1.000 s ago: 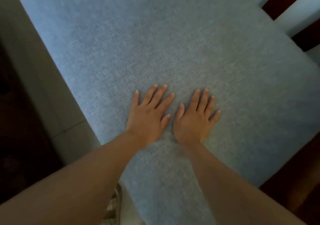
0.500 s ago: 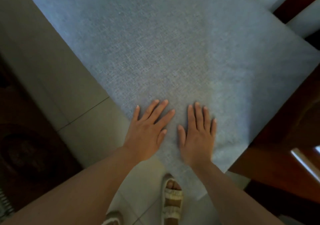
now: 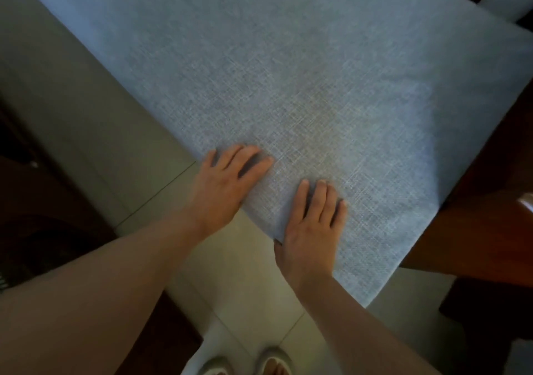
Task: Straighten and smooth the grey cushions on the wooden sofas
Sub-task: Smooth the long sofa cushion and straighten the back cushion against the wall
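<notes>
A large grey woven cushion (image 3: 317, 71) lies flat on the sofa seat and fills most of the head view. Both my hands are at its near front edge. My left hand (image 3: 227, 184) lies over the edge with its fingers on top of the fabric and its thumb hidden below. My right hand (image 3: 311, 224) sits just to the right, fingers on top and thumb tucked under the edge, pinching the cushion. The fabric between my hands rises slightly at the edge.
The dark wooden sofa frame (image 3: 476, 230) runs along the cushion's right side. Pale floor tiles (image 3: 236, 273) lie below the edge, with my sandalled feet (image 3: 268, 366) at the bottom. Dark furniture (image 3: 34, 201) stands at the left.
Both hands slid back across the cushion from its middle to its front edge. They lay flat before; now their thumbs go under the edge.
</notes>
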A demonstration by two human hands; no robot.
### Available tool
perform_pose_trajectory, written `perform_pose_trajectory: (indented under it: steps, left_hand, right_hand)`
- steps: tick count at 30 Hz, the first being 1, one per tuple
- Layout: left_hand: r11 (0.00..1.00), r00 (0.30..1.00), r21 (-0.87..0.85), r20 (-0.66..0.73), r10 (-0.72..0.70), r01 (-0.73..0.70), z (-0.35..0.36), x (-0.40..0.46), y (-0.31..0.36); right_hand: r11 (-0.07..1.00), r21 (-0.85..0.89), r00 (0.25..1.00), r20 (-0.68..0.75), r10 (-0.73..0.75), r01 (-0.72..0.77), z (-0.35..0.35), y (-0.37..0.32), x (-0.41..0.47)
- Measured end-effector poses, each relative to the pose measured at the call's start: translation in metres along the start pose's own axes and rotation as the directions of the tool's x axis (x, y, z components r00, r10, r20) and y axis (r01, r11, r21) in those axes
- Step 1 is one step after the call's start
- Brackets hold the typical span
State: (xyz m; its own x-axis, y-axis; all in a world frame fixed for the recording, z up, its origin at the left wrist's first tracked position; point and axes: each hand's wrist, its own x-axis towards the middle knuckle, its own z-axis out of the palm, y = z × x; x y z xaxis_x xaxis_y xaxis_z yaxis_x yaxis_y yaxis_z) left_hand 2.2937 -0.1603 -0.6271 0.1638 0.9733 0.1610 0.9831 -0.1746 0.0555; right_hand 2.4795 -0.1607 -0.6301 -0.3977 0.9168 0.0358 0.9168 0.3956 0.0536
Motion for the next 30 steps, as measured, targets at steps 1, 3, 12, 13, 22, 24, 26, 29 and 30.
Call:
perform_pose_trajectory:
  steps: [1, 3, 12, 13, 22, 24, 26, 29, 30]
  left_hand:
    - [1.000, 1.000, 0.016, -0.028, -0.014, 0.014, 0.001, 0.001, -0.006]
    - [1.000, 0.996, 0.023, -0.087, -0.006, 0.008, 0.003, 0.004, -0.013]
    - [0.992, 0.961, -0.082, -0.267, 0.076, -0.101, 0.011, 0.005, -0.027]
    - [0.989, 0.958, -0.087, -0.271, 0.093, -0.121, 0.010, 0.006, -0.029]
    - [0.946, 0.943, -0.065, -0.122, 0.309, -0.319, -0.003, 0.014, -0.048]
    - [0.944, 0.945, -0.066, -0.078, 0.319, -0.324, -0.005, 0.013, -0.050]
    - [0.943, 0.945, -0.065, -0.052, 0.323, -0.326, -0.009, 0.015, -0.049]
    - [0.943, 0.948, -0.091, -0.039, 0.317, -0.320, -0.016, 0.015, -0.047]
    - [0.946, 0.951, -0.098, -0.033, 0.309, -0.310, -0.017, 0.014, -0.047]
  right_hand:
    - [1.000, -0.005, 1.000, -0.019, -0.011, 0.011, 0.001, -0.004, 0.003]
    - [0.999, -0.018, 0.998, -0.045, -0.039, 0.038, 0.003, -0.010, 0.006]
    - [0.989, -0.030, 0.959, -0.241, -0.149, 0.146, 0.012, -0.031, 0.021]
    - [0.989, -0.008, 0.949, -0.279, -0.144, 0.148, 0.011, -0.032, 0.022]
    - [0.992, 0.086, 0.937, -0.345, -0.057, 0.091, 0.002, -0.055, 0.030]
    - [0.994, 0.075, 0.946, -0.321, -0.049, 0.077, 0.000, -0.060, 0.033]
    - [0.993, 0.075, 0.954, -0.292, -0.063, 0.088, -0.003, -0.064, 0.035]
    - [0.993, 0.098, 0.977, -0.207, -0.042, 0.064, -0.014, -0.076, 0.035]
    - [0.994, 0.109, 0.986, -0.166, -0.011, 0.030, -0.019, -0.080, 0.037]
